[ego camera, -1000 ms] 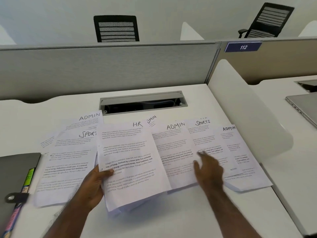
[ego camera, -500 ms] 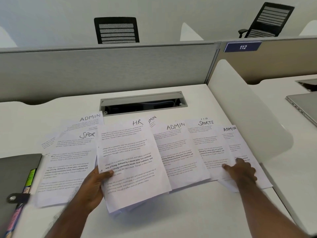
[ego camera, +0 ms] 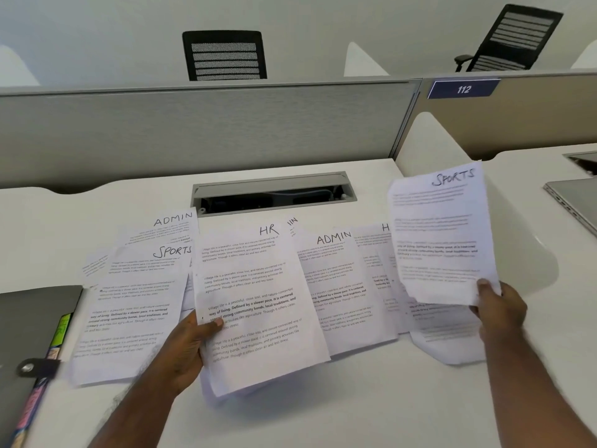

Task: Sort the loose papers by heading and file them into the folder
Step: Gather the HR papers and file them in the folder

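Several printed sheets lie spread across the white desk point(ego camera: 290, 415). My left hand point(ego camera: 185, 345) grips the left edge of a sheet headed HR point(ego camera: 258, 302), with more sheets under it. My right hand point(ego camera: 499, 310) pinches the bottom right corner of a sheet headed SPORTS point(ego camera: 442, 234) and holds it upright above the desk. Flat on the desk lie another SPORTS sheet point(ego camera: 129, 305), an ADMIN sheet point(ego camera: 171, 227) behind it, an ADMIN sheet point(ego camera: 342, 286) in the middle and a partly covered sheet point(ego camera: 371, 250) to its right. The grey folder point(ego camera: 29, 334) with coloured tabs lies at the left edge.
A cable tray opening point(ego camera: 274, 192) is set into the desk behind the papers. A grey partition point(ego camera: 193, 130) closes the back, a white divider point(ego camera: 429, 147) the right side. A shut laptop point(ego camera: 575, 198) lies on the neighbouring desk. Two black chairs stand beyond the partition.
My right hand went from sliding over the right-hand sheets to pinching the SPORTS sheet and lifting it upright off the desk. My left hand kept its grip on the HR sheet.
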The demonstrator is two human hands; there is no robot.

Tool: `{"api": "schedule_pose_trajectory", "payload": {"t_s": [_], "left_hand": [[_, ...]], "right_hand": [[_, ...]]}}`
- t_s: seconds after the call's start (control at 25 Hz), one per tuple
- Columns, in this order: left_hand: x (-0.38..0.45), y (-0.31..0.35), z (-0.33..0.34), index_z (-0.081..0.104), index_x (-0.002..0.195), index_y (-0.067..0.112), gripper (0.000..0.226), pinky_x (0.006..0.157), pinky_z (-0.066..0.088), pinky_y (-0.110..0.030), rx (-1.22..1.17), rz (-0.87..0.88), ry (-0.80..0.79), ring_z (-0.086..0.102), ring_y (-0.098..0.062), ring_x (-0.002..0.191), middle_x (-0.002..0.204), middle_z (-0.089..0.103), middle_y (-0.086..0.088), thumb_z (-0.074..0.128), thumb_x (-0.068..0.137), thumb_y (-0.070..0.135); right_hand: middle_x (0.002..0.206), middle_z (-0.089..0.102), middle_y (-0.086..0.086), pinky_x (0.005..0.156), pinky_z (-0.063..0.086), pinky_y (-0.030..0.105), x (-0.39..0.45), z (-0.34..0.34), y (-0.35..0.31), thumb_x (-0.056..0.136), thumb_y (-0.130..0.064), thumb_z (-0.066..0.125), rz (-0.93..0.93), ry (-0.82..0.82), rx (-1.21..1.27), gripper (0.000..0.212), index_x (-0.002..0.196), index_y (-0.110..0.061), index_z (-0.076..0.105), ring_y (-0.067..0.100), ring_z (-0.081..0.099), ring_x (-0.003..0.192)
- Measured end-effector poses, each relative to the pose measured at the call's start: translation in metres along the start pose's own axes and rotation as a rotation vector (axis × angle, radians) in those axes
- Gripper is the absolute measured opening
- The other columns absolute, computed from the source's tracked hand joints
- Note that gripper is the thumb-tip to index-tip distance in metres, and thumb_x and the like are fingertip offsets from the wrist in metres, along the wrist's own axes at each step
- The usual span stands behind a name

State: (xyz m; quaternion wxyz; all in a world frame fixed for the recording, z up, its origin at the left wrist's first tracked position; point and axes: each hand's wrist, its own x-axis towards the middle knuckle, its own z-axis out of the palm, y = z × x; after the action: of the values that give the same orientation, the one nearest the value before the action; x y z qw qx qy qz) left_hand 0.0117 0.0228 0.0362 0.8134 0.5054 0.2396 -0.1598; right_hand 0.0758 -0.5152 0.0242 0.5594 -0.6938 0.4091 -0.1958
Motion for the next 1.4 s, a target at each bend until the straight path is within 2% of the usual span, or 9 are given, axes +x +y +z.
{"api": "schedule_pose_trajectory", "payload": {"t_s": [0.2,0.4,0.52,0.6,0.72,0.84,1.08,1.24,1.4], "left_hand": [[-0.001,0.009,0.009,0.063,0.124,0.013,0.041,0.086,0.058,-0.049,-0.024,0.031,-0.016,0.068,-0.035,0.109,0.123,0.07,-0.016,0.053,0.089,-0.006],[0.0,0.014,0.011,0.062,0.126,0.011,0.045,0.082,0.06,-0.047,-0.008,0.056,-0.003,0.071,-0.032,0.103,0.122,0.07,-0.015,0.058,0.083,-0.002],[0.001,0.014,0.007,0.06,0.13,0.01,0.051,0.08,0.061,-0.046,-0.018,0.061,0.009,0.07,-0.033,0.105,0.123,0.07,-0.015,0.06,0.08,-0.001],[0.001,0.013,0.003,0.059,0.131,0.009,0.052,0.078,0.061,-0.046,-0.028,0.057,0.014,0.07,-0.034,0.105,0.123,0.069,-0.016,0.06,0.08,-0.002],[0.002,0.01,0.0,0.059,0.131,0.008,0.051,0.076,0.062,-0.044,-0.037,0.049,0.028,0.07,-0.035,0.106,0.124,0.069,-0.017,0.061,0.08,-0.002],[0.004,0.009,-0.001,0.06,0.129,0.009,0.051,0.076,0.062,-0.045,-0.042,0.037,0.032,0.07,-0.035,0.106,0.124,0.069,-0.017,0.061,0.08,-0.002],[0.007,0.01,0.004,0.061,0.129,0.011,0.052,0.085,0.059,-0.049,-0.033,0.026,0.034,0.066,-0.037,0.112,0.125,0.069,-0.016,0.061,0.079,-0.001],[0.007,0.011,0.006,0.062,0.127,0.012,0.051,0.086,0.058,-0.05,-0.026,0.02,0.045,0.066,-0.037,0.112,0.124,0.069,-0.016,0.061,0.078,-0.002],[0.005,0.012,0.006,0.061,0.13,0.011,0.052,0.086,0.058,-0.049,-0.011,0.021,0.048,0.065,-0.038,0.113,0.124,0.069,-0.016,0.061,0.079,-0.001]], "right_hand": [[0.094,0.062,0.011,0.046,0.049,0.023,-0.035,0.046,-0.012,0.093,-0.018,0.063,0.02,-0.146,0.006,0.021,0.111,-0.006,0.066,0.018,0.056,0.065],[0.093,0.068,0.016,0.073,0.056,0.047,-0.09,0.092,0.011,0.091,-0.018,0.065,-0.082,-0.313,-0.268,0.015,0.1,-0.006,0.068,0.036,0.065,0.087],[0.097,0.071,0.012,0.077,0.044,0.031,-0.114,0.1,0.025,0.094,-0.028,0.059,-0.2,-0.421,-0.507,0.021,0.1,-0.01,0.068,0.033,0.065,0.093],[0.096,0.07,0.008,0.077,0.048,0.035,-0.121,0.096,0.025,0.097,-0.037,0.052,-0.275,-0.419,-0.629,0.026,0.095,-0.016,0.068,0.033,0.063,0.092],[0.121,0.063,0.007,0.091,0.045,0.045,-0.11,0.08,0.022,0.095,-0.037,0.056,-0.43,-0.256,-0.883,0.028,0.118,-0.024,0.065,0.032,0.055,0.11],[0.154,0.038,-0.003,0.108,0.033,0.047,-0.101,0.062,0.025,0.097,-0.052,0.044,-0.389,-0.368,-1.209,0.052,0.145,-0.032,0.042,0.023,0.036,0.139],[0.161,0.028,0.001,0.112,0.032,0.046,-0.099,0.042,0.036,0.099,-0.051,0.039,-0.415,-0.254,-1.327,0.057,0.15,-0.027,0.035,0.024,0.025,0.147],[0.165,0.015,-0.002,0.109,0.033,0.039,-0.096,0.053,0.026,0.098,-0.036,0.05,-0.663,-0.497,-1.286,0.056,0.151,-0.036,0.032,0.024,0.011,0.152],[0.166,-0.012,0.0,0.116,0.025,0.051,-0.08,0.066,0.009,0.095,-0.034,0.057,-0.516,-0.801,-1.502,0.08,0.155,-0.04,0.005,0.03,-0.009,0.152]]}}
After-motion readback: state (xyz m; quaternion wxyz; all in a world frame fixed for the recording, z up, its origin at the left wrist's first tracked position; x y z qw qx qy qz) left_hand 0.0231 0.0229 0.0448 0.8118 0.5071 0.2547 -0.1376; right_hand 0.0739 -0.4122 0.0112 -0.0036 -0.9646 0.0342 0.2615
